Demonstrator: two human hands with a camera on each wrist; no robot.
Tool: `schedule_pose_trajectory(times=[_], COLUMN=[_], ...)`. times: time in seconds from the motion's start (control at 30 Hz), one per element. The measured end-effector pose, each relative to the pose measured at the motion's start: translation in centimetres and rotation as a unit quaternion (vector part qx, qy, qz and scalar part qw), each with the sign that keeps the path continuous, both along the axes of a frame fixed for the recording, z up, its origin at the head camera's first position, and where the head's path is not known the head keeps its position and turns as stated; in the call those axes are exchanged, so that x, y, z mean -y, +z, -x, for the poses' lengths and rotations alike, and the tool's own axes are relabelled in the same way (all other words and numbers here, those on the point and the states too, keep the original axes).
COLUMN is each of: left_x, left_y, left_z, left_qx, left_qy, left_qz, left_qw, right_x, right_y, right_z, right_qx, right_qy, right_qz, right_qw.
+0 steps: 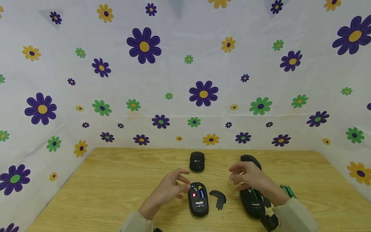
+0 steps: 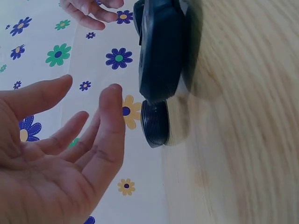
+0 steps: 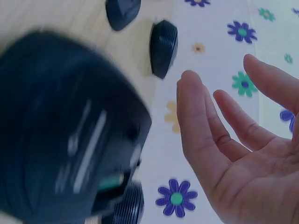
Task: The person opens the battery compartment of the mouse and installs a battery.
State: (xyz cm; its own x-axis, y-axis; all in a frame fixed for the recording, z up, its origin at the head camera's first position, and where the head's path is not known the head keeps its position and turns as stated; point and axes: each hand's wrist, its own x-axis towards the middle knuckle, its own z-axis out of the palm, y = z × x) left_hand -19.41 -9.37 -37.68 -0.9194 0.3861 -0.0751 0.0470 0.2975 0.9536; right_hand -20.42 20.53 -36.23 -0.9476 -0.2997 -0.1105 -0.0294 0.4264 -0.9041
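Observation:
My left hand (image 1: 172, 188) hovers with loosely bent fingers at the left edge of an upturned black computer mouse (image 1: 198, 206). This mouse has its battery bay uncovered, a blue battery (image 1: 201, 192) inside and a red light glowing underneath. To its right lies a black battery cover (image 1: 219, 199). My right hand (image 1: 250, 175), fingers relaxed and holding nothing, is above a second upturned mouse (image 1: 252, 204). In the right wrist view this mouse (image 3: 60, 121) looms large and blurred, with a bit of green in its bay. Both palms (image 2: 51, 172) show bare in the wrist views.
A black mouse (image 1: 197, 161) stands upright at the back centre. Another mouse (image 1: 251, 158) lies behind my right hand, partly hidden. Green batteries (image 1: 287, 190) and a dark piece (image 1: 270, 222) lie by my right forearm. A flowered sheet (image 1: 174, 106) encloses the wooden table (image 1: 116, 174).

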Motion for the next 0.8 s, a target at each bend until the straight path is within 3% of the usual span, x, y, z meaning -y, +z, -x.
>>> schedule_pose_trajectory(times=[0.17, 0.37, 0.8], left_x=[-1.1, -2.5, -5.6], left_y=[0.5, 0.8, 0.8], left_z=[0.3, 0.6, 1.7], left_qx=[-0.003, -0.004, 0.000], left_qy=[-0.007, -0.012, -0.031], left_qz=[-0.032, -0.027, -0.038], left_qw=[0.9995, 0.9996, 0.9988], right_x=[-1.8, -3.4, -5.9], right_y=[0.3, 0.1, -0.5], right_z=[0.2, 0.3, 0.5], right_qx=[-0.006, 0.001, 0.020], right_qy=[-0.008, -0.033, -0.059], right_qz=[-0.006, -0.030, -0.029], right_qw=[0.9999, 0.9990, 0.9976])
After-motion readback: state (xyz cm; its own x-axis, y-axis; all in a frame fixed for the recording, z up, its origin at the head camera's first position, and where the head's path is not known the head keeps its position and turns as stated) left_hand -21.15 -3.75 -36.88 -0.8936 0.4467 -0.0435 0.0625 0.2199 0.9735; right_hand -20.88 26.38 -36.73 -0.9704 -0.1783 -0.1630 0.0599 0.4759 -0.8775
